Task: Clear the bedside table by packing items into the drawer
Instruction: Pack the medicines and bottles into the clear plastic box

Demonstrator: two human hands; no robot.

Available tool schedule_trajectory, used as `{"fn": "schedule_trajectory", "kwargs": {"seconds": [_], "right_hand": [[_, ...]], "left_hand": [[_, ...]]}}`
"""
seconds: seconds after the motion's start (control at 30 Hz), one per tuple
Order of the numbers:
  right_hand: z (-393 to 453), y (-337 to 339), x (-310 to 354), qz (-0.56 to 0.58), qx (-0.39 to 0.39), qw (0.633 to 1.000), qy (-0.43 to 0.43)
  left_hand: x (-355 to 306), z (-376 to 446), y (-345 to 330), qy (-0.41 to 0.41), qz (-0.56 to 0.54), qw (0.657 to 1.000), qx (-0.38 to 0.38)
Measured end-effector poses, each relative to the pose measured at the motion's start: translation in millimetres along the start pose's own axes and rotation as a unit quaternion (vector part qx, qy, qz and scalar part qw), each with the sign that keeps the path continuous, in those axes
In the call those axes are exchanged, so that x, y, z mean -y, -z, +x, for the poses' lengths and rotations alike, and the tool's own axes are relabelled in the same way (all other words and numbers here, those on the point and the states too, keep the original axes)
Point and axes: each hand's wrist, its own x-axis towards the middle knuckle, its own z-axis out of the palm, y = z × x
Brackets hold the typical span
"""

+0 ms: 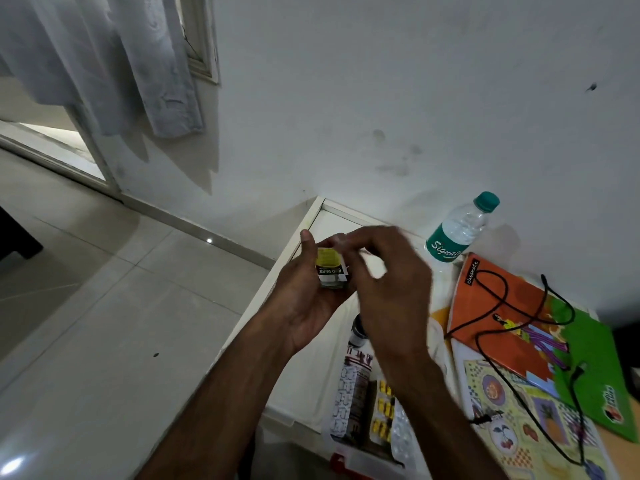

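Right, nearest us we see blister packs (382, 415) lying in the open drawer (304, 386), with a black cable (491, 362) trailing over the notebooks (512, 320) on the desk (620, 448) beside it. Above the drawer, our left hand (304, 299) grips a small yellow-labelled jar (330, 268), fingers curled round it. Our right hand (388, 289) pinches at the jar's top, blurred. Farther back, a green-capped water bottle (460, 230) stands against the wall.
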Motion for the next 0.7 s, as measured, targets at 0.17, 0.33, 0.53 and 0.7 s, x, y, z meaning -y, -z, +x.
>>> {"fn": "schedule_trajectory", "kwargs": {"seconds": [0.17,0.33,0.53,0.7], "right_hand": [[-5.9,-12.3,-18.3,-0.028,0.221,0.974,0.038],[42.4,-21.9,-59.9,-0.062,0.175,0.974,-0.132],[66.2,-76.2,-104.8,-0.241,0.369,0.879,-0.181],[68.4,-104.2,-113.1,-0.34,0.364,0.842,-0.206]], "left_hand": [[-20.2,1.1,6.4,0.004,-0.038,0.998,-0.047],[-18.5,6.9,18.1,-0.11,-0.006,0.965,-0.237],[-24.4,9.8,21.3,-0.143,-0.038,0.953,-0.265],[-25.3,8.7,23.8,-0.087,-0.068,0.96,-0.256]]}}
